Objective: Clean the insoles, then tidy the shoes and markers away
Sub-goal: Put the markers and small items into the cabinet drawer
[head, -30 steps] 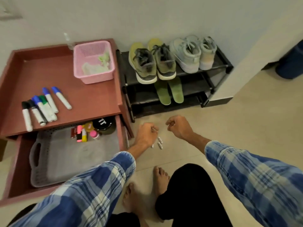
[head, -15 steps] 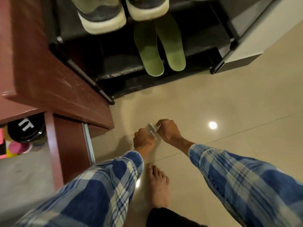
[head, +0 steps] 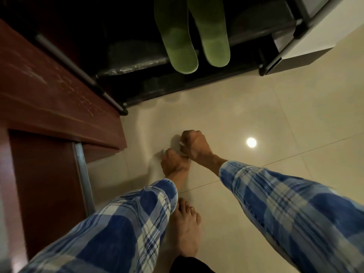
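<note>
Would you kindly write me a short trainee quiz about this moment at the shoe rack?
1. True or false: both insoles overhang the front edge of the rack shelf.
2. Which is nearer the rack? A: left hand. B: right hand.
3. Fill in: each hand pinches a small ____ piece.
Key: 1 true; 2 B; 3 white.

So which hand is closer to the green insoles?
Right. The right hand is low over the floor in front of the green insoles; the left hand is beside it, further back. Each pinches a small white piece.
</note>
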